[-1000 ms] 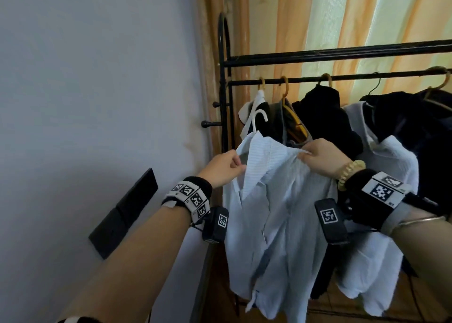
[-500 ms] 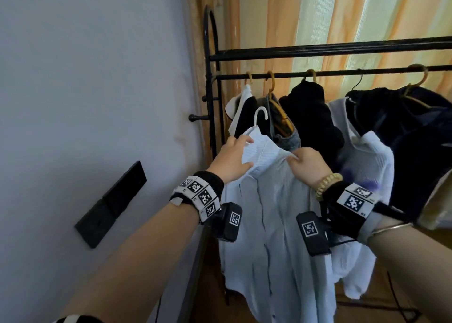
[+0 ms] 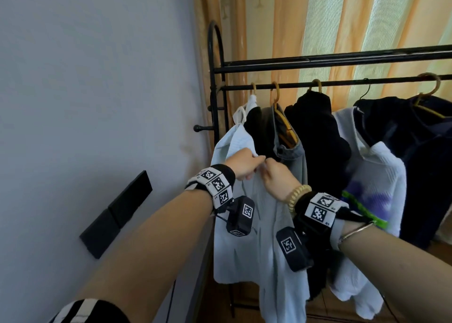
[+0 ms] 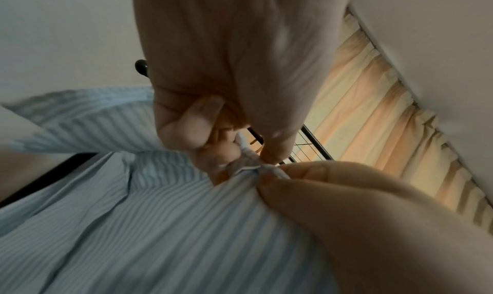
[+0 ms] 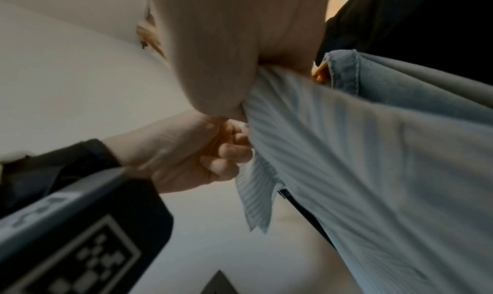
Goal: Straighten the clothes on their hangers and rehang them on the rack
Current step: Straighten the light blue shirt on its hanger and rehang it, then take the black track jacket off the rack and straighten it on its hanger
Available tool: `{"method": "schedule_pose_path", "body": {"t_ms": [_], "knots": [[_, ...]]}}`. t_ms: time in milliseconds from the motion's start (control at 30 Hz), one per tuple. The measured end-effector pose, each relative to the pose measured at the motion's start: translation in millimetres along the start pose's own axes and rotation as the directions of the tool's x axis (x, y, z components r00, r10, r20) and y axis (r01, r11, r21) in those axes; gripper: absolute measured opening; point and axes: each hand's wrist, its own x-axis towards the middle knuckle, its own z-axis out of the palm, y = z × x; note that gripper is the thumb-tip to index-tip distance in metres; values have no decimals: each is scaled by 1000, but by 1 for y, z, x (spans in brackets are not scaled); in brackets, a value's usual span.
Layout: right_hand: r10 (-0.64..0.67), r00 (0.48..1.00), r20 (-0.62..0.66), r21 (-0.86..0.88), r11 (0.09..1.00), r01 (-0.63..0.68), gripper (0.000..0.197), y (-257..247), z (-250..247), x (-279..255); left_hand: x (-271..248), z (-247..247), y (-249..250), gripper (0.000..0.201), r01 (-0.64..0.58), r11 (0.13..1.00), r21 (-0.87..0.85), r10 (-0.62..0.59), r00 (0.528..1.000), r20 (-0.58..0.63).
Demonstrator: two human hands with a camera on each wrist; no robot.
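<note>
Pale blue pinstriped cotton fills the head view: the light blue striped button-up shirt hangs low in front of the black metal clothes rack. The left hand and right hand meet at its collar, knuckles nearly touching, both pinching fabric. Above the grip, its white plastic hanger hook looks clear of the rail, so I judge straightening is under way and rehanging is left. Right of the grip, a grey denim garment, a black garment and a white top with purple and green print already hang on hooks. Writing: only black-and-white square marker tags on the wristbands, no readable words.

Left wrist view now: thumb and fingertips nip a bunched bit of the placket, and the right hand's thumb presses the same bunch from just below. Possibly a button being closed; it's too blurred to be sure.

Right wrist view: palm tight on the cloth, the left hand's fingers curled into the front edge, collar point dangling beneath.
</note>
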Motion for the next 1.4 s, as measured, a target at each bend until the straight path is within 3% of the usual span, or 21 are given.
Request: {"method": "schedule_pose_path", "body": {"t_ms": [67,167,233,333,467,567,633,733,933,1033,1100,1400], "knots": [[-41,994,104,0,999,41,5,0,4,3,2,-3,-9,39,39,998,-42,-38,999,13],[-76,966,248,24,997,72,25,-5,7,9,6,-7,-19,35,69,992,-109,-71,997,-15],[-77,950,301,130,991,39,37,-9,7,14,8,-10,-25,29,79,995,-65,-83,995,-53],[-30,978,205,168,986,-4,41,-2,0,27,9,-17,-36,20,73,997,35,-71,995,-69],[8,1000,-20,-11,1000,-8,22,17,-7,47,3,-24,-48,32,62,990,130,-52,995,-79],[139,986,-88,-81,986,-146,47,23,-2,61,3,-24,-56,24,39,985,169,-36,999,-17],[241,964,-111,-86,964,-251,59,22,2,71,6,-27,-60,15,50,988,145,-41,997,-63],[317,939,-131,-116,936,-332,67,19,4,88,12,-30,-64,24,66,987,145,-46,989,-139],[386,922,-29,-142,912,-386,52,17,-7,127,27,-31,-64,16,70,985,155,-36,977,-211],[361,933,12,-193,916,-352,31,18,-9,139,35,-30,-60,30,86,977,197,-46,979,-197],[342,940,-13,-243,910,-335,25,21,-9,140,41,-30,-54,29,89,972,217,-43,977,-209],[337,939,-66,-241,908,-343,25,60,-48,123,73,-9,-39,28,90,967,240,-31,970,-239]]}}
